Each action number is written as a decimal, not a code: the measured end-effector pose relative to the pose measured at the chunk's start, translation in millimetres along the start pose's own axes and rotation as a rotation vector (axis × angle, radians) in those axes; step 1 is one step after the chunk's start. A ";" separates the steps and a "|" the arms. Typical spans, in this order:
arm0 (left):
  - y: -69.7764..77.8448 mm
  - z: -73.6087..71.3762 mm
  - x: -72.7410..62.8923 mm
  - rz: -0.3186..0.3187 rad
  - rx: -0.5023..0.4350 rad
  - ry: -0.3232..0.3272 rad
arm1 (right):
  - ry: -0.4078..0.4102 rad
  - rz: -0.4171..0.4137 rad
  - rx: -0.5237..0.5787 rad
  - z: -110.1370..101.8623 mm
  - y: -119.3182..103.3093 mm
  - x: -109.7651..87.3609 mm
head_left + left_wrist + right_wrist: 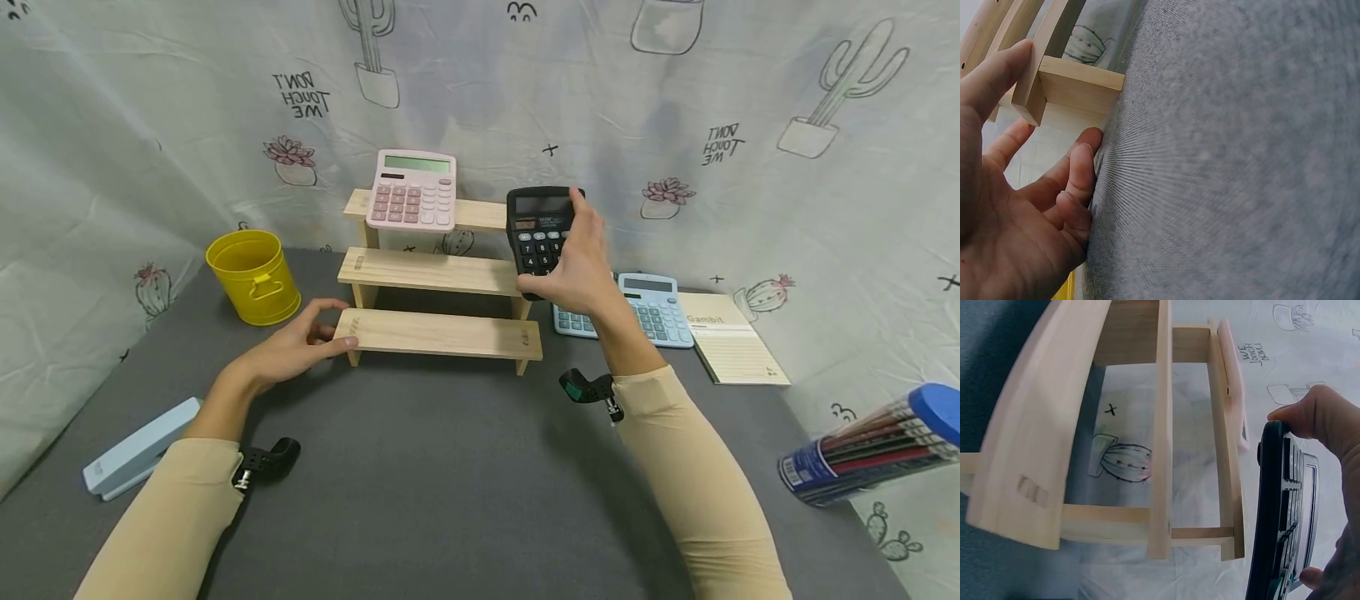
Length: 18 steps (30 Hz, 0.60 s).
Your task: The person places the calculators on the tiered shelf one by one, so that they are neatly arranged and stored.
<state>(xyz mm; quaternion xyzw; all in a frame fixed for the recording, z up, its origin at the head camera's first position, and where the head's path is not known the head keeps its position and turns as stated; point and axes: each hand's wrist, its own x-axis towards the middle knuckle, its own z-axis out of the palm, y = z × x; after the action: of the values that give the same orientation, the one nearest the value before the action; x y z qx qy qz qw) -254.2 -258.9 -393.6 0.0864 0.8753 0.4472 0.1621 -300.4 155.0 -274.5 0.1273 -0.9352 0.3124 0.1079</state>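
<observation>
A three-step wooden stand (442,332) stands in the middle of the table. My left hand (296,346) pinches the left end of its lowest step, thumb on top and forefinger at the far edge; the other fingers curl loosely beside it. In front of the right part of the top step, my right hand (581,262) grips a black calculator (536,225) by its sides, keys facing me. From the right wrist view the calculator (1269,506) appears apart from the stand (1229,487). A pink calculator (414,192) leans upright on the top step's left part.
Light blue calculators (660,312) lie right of the stand, partly behind my right hand, beside a notepad (735,342). A yellow bucket (258,283) stands at left, a pale blue stapler (138,450) by my left forearm. A pencil tub (855,458) is far right. A printed curtain (480,100) hangs behind.
</observation>
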 end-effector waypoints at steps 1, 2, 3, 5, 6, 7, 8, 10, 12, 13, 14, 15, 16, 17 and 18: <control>0.1 -0.2 0.1 0.000 -0.006 0.001 | -0.005 0.007 -0.002 0.1 -1.5 3.1; 0.1 -0.3 0.2 0.000 -0.009 0.002 | -0.013 0.015 -0.004 0.1 -3.0 6.2; 0.2 -0.2 0.5 0.001 -0.014 0.003 | -0.017 0.022 -0.008 0.0 -4.7 9.3; 0.4 0.5 1.4 0.007 -0.019 0.000 | -0.022 0.034 -0.016 0.2 -7.6 14.7; 0.5 0.7 1.9 0.009 -0.021 -0.001 | -0.024 0.039 -0.023 0.3 -9.2 17.7; 0.7 1.0 2.1 0.009 -0.023 -0.001 | -0.026 0.047 -0.024 0.5 -10.8 20.6; 0.5 1.1 2.3 0.011 -0.021 -0.002 | -0.029 0.054 -0.028 0.7 -12.5 23.3; 0.2 1.0 2.6 0.007 -0.019 -0.001 | -0.036 0.067 -0.036 1.2 -16.0 28.2; -0.2 0.6 2.6 -0.002 -0.018 0.000 | -0.050 0.085 -0.040 1.5 -19.5 32.4; -0.4 0.3 2.6 -0.006 -0.017 0.000 | -0.060 0.095 -0.039 1.8 -21.2 34.3; -0.8 -0.2 2.7 -0.009 -0.017 -0.001 | -0.069 0.102 -0.039 2.2 -23.1 35.9; -0.8 -0.4 2.6 -0.010 -0.016 -0.002 | -0.078 0.110 -0.039 2.8 -25.1 37.8; -0.9 -0.6 2.4 -0.013 -0.014 -0.002 | -0.085 0.115 -0.040 3.6 -26.9 39.9; -1.1 -0.8 2.0 -0.013 -0.013 -0.003 | -0.092 0.120 -0.041 4.6 -28.8 42.1; -1.2 -1.0 1.6 -0.013 -0.012 -0.003 | -0.099 0.125 -0.043 5.9 -30.8 44.2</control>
<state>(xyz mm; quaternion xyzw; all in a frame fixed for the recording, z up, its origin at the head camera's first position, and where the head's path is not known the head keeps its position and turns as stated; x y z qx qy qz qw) -256.1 -259.8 -394.3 0.0804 0.8730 0.4512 0.1668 -333.5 120.0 -249.5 0.0818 -0.9520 0.2916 0.0444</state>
